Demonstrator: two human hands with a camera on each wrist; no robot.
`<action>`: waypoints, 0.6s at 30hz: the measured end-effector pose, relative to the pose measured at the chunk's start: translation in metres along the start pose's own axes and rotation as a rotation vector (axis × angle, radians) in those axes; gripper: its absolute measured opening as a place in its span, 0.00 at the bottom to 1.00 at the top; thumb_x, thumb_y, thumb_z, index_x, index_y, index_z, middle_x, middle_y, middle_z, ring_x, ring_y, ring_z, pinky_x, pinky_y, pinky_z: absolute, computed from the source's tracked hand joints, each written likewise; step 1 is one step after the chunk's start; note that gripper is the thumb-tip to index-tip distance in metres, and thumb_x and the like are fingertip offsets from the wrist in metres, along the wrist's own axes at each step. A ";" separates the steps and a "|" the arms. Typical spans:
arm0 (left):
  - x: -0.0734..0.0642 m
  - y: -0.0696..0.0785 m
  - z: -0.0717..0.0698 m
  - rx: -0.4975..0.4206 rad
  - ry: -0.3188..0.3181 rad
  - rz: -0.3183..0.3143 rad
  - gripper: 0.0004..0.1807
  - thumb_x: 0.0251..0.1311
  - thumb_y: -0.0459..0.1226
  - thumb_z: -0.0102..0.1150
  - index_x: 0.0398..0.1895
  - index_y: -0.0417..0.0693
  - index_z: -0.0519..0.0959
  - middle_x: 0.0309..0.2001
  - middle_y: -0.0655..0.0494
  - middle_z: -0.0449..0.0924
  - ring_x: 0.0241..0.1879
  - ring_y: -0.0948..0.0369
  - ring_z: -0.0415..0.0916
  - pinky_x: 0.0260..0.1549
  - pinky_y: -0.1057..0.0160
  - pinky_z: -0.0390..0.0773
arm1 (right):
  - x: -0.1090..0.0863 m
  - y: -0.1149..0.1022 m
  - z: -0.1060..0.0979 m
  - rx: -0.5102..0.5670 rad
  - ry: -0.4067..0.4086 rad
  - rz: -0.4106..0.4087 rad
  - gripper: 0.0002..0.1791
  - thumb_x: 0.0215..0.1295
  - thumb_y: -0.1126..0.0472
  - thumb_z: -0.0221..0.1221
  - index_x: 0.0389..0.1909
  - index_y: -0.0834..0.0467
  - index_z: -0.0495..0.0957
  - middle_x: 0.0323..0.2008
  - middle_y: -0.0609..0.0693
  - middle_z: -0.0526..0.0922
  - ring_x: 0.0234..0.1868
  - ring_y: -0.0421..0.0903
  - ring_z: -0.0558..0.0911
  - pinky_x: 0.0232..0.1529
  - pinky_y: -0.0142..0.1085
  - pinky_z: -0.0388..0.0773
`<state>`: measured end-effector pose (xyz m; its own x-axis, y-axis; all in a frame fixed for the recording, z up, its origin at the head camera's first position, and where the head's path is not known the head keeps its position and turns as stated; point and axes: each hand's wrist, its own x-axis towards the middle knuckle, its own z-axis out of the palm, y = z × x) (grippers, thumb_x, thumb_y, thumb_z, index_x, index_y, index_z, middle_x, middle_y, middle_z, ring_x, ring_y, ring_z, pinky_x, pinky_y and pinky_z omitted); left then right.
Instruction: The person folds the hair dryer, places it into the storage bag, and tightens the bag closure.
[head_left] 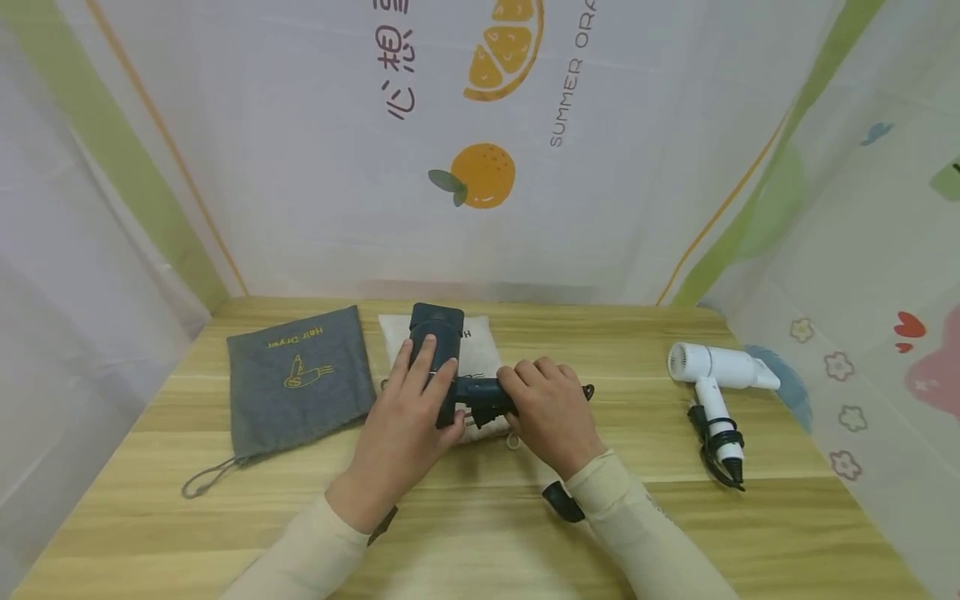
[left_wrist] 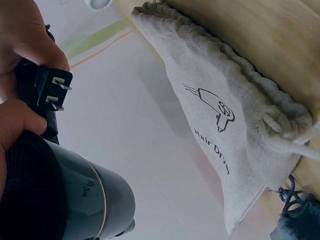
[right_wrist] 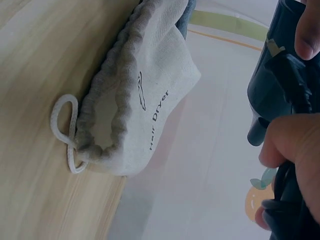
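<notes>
A dark hair dryer [head_left: 437, 333] is held over a white drawstring bag [head_left: 480, 337] printed "Hair Dryer". My left hand [head_left: 405, 421] grips the barrel, its fingers spread along the top and the thumb at the near side. Around the handle curl the fingers of my right hand [head_left: 553, 412], where the bundled black cord lies too. The two-pin plug [left_wrist: 52, 90] sticks out beside the handle in the left wrist view. In the right wrist view, the bag's gathered mouth [right_wrist: 107, 117] gapes, with a loop of white cord [right_wrist: 64, 125] at its end.
Left of the white bag lies a grey drawstring bag [head_left: 300, 400] with yellow print, its cord loop toward the near side. A white hair dryer [head_left: 723, 367] with its black cord wrapped round the handle rests at the table's right. Printed curtains [head_left: 600, 208] hang behind the wooden table [head_left: 465, 533].
</notes>
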<state>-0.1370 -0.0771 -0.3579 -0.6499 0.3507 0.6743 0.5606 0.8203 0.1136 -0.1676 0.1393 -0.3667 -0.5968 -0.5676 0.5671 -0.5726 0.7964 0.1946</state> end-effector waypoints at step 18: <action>-0.004 -0.004 -0.006 -0.023 0.004 0.025 0.31 0.47 0.39 0.74 0.58 0.40 0.79 0.66 0.32 0.68 0.65 0.32 0.62 0.58 0.42 0.72 | 0.001 0.002 -0.001 0.018 0.062 -0.063 0.26 0.40 0.60 0.78 0.42 0.54 0.78 0.34 0.50 0.81 0.38 0.51 0.81 0.36 0.45 0.80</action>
<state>-0.1338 -0.0838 -0.3565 -0.6339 0.3689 0.6798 0.5879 0.8009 0.1136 -0.1689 0.1405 -0.3651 -0.5236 -0.6021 0.6028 -0.6182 0.7553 0.2175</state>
